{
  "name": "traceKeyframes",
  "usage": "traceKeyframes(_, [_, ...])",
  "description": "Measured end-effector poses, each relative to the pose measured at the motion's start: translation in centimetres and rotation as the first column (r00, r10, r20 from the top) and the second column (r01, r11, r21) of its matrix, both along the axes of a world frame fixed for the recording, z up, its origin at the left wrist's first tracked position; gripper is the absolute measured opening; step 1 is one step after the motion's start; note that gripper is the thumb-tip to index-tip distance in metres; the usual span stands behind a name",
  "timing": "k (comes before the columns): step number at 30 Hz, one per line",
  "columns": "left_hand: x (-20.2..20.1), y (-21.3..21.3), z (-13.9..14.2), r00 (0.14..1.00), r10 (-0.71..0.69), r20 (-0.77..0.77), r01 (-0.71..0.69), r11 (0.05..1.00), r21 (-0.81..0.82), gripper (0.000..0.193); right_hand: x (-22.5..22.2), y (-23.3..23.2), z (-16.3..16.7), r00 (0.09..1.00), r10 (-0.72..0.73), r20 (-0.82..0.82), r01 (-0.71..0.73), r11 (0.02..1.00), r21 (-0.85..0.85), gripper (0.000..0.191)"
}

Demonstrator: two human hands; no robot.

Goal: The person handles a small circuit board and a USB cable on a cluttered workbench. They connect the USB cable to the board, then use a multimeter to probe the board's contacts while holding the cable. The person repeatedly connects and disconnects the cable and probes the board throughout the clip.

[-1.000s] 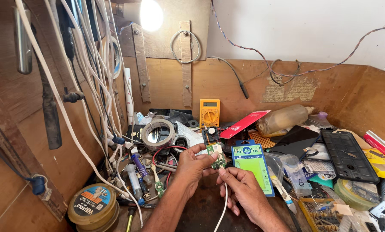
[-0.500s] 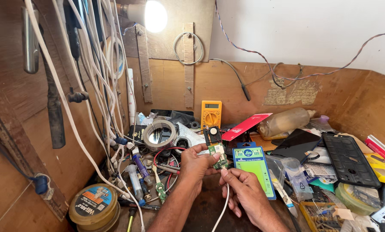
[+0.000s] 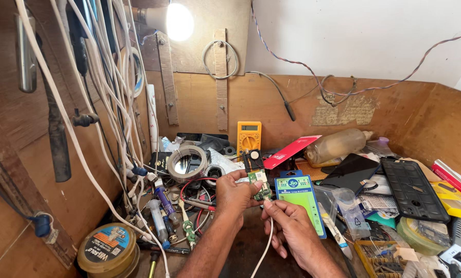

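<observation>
A small green circuit board (image 3: pixel 257 177), narrow and studded with tiny parts, with a dark block and one round pale disc at its upper end, is standing upright above the middle of the bench. The left hand (image 3: pixel 235 195) is clamping the board's lower half between thumb and fingers, so most of the board is rising clear above the grip. The right hand (image 3: pixel 292 229) is pinching one white cable (image 3: pixel 264 244) at its tip, just under the board's bottom edge; whether the plug is touching the board is not clear. The cable is hanging down toward the near edge of the bench.

Just right of the board, one flat green battery pack (image 3: pixel 301 202) is lying on the wooden bench (image 3: pixel 251 242). Toward the back edge, one yellow multimeter (image 3: pixel 249 136) is leaning on the plywood wall, with one red card (image 3: pixel 291 151) and one cloudy plastic bottle (image 3: pixel 338 145) on its side next to it. One roll of clear tape (image 3: pixel 188 163) is sitting left of the hands. At the near left corner, one round tin (image 3: pixel 108 249) with a brass-coloured rim is resting. Toward the right edge, one black ribbed phone back cover (image 3: pixel 414 188) is lying flat. A bundle of white cables (image 3: pixel 104 87) is hanging down the left wall under one lit bulb (image 3: pixel 179 21).
</observation>
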State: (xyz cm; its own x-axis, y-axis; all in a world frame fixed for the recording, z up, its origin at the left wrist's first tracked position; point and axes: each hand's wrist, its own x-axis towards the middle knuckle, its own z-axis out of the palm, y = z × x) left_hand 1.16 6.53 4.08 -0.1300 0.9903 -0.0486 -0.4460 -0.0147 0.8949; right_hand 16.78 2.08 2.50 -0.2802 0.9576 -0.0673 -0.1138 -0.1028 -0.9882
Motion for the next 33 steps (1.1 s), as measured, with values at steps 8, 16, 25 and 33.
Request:
traceKeyframes(8, [-0.6,0.9,-0.2,0.992,0.093,0.081,-0.096,0.995,0.036,0.026,0.1,-0.1,-0.3,1.0,-0.003,0.031,0.002,0.999,0.041,0.037])
traceKeyframes(16, [-2.8,0.3,0.9,0.985,-0.02,-0.17,0.042,0.991,0.127,0.029,0.0,0.1,-0.3,0.986,-0.167,0.007,0.164,0.974,0.158,0.041])
traceKeyframes(25, [-2.2,-5.7,-2.6,0.939,-0.282,-0.198,0.225,0.937,-0.267,0.029,0.8,0.0,0.3,0.944,-0.329,-0.025,0.326,0.92,0.217,0.04])
traceKeyframes(33, [-1.8,-7.2,-1.4,0.909,-0.195,-0.368,0.086,0.953,-0.292,0.039,0.9,0.0,0.6,0.947,-0.322,-0.013,0.317,0.921,0.229,0.041])
